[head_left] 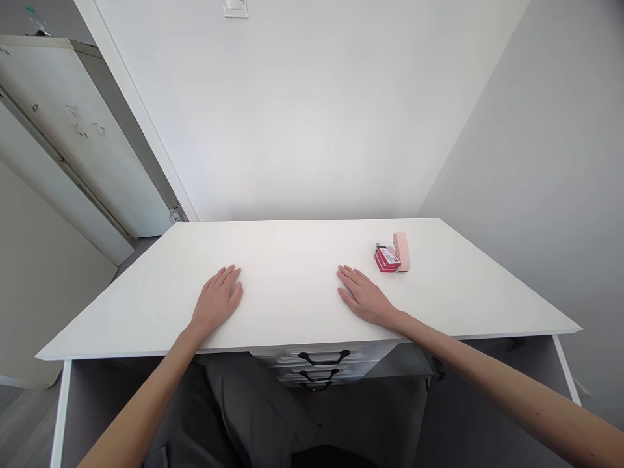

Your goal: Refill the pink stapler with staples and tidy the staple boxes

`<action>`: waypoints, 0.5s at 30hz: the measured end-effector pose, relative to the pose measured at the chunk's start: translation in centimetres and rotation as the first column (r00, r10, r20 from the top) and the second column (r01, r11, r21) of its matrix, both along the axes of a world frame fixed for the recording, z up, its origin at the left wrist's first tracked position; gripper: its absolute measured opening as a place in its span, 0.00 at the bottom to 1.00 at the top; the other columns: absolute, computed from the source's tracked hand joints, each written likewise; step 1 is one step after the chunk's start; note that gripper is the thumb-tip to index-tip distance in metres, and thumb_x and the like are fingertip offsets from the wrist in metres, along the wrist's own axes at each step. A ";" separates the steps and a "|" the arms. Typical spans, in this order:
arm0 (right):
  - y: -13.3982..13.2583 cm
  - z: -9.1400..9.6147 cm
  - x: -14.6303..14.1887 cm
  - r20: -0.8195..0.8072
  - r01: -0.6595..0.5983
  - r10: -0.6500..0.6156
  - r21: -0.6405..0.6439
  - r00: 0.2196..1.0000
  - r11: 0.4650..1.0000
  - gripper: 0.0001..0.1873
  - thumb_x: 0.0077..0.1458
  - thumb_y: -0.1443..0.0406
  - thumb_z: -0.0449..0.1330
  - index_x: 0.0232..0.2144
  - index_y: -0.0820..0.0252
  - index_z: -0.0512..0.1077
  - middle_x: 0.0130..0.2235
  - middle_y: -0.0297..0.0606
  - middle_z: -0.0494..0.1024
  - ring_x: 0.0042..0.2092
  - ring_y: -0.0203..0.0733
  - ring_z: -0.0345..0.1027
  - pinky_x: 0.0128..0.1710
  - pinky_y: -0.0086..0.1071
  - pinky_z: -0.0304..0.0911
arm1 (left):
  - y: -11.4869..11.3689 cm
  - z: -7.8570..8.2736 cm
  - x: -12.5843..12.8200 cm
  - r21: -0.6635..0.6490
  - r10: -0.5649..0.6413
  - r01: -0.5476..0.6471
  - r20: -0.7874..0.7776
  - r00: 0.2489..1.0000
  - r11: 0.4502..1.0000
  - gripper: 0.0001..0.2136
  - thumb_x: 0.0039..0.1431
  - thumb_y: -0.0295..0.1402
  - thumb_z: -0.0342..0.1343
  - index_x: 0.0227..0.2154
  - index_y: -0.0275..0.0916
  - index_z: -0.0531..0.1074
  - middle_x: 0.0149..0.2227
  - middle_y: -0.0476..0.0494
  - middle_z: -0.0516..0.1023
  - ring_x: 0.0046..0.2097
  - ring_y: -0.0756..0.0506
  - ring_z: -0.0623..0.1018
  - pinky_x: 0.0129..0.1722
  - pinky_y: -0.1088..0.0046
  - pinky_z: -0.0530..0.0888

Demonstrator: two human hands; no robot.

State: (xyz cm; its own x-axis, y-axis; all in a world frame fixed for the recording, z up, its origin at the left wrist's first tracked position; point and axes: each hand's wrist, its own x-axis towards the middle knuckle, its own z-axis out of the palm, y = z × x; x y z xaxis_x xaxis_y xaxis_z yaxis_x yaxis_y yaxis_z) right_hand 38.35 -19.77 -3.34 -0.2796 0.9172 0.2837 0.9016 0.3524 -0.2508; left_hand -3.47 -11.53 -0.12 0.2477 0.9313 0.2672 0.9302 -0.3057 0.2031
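Observation:
My left hand (218, 298) lies flat on the left part of the white desk top (292, 286), its fingers stretched out and holding nothing. Palm down, my right hand (363, 296) rests right of the middle with its fingers extended. Just beyond it and to the right are small red-and-white boxes (387, 259), stacked together, with a little dark and metallic item partly hidden behind them. Against their right side stands a pink stapler-like object (402, 251). Neither hand touches these things.
Black-handled drawers (324, 357) sit under the desk's front edge, above my legs in grey trousers (253, 409). A white wall (312, 117) rises behind the desk, and a grey wall (546, 162) borders the right. A worn white cabinet (82, 123) stands at the far left.

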 end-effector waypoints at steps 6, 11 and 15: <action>0.0 0.2 -0.1 0.001 0.003 -0.003 0.002 1.000 1.000 0.31 0.76 0.56 0.44 0.73 0.64 0.61 0.75 0.47 0.60 0.77 0.50 0.50 0.77 0.50 0.49 | 0.0 0.2 0.0 -0.035 0.006 -0.007 -0.025 1.000 0.999 0.30 0.72 0.45 0.38 0.69 0.38 0.66 0.74 0.42 0.63 0.75 0.36 0.60 0.74 0.49 0.59; 0.0 0.3 -0.2 -0.008 0.006 -0.006 0.016 1.000 1.000 0.31 0.75 0.56 0.45 0.72 0.64 0.62 0.74 0.47 0.61 0.76 0.50 0.52 0.76 0.52 0.51 | 0.0 0.1 -0.1 -0.041 0.011 -0.012 -0.015 1.000 0.999 0.30 0.72 0.46 0.37 0.69 0.39 0.66 0.74 0.43 0.62 0.76 0.36 0.59 0.74 0.48 0.59; 0.0 0.4 -0.4 -0.015 0.005 -0.005 0.021 1.000 1.000 0.31 0.75 0.56 0.45 0.72 0.63 0.62 0.74 0.46 0.61 0.76 0.50 0.52 0.76 0.52 0.51 | 0.0 0.0 -0.3 -0.021 0.001 -0.001 -0.004 1.000 1.000 0.29 0.72 0.46 0.38 0.68 0.40 0.67 0.73 0.42 0.64 0.75 0.35 0.61 0.73 0.47 0.60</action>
State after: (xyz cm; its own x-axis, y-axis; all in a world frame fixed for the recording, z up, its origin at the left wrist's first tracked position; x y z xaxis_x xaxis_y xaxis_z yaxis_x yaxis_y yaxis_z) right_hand 37.94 -19.80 -2.91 -0.2706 0.9124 0.3070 0.8996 0.3532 -0.2568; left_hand -3.80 -11.50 -0.14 0.2476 0.9369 0.2468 0.9314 -0.3003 0.2056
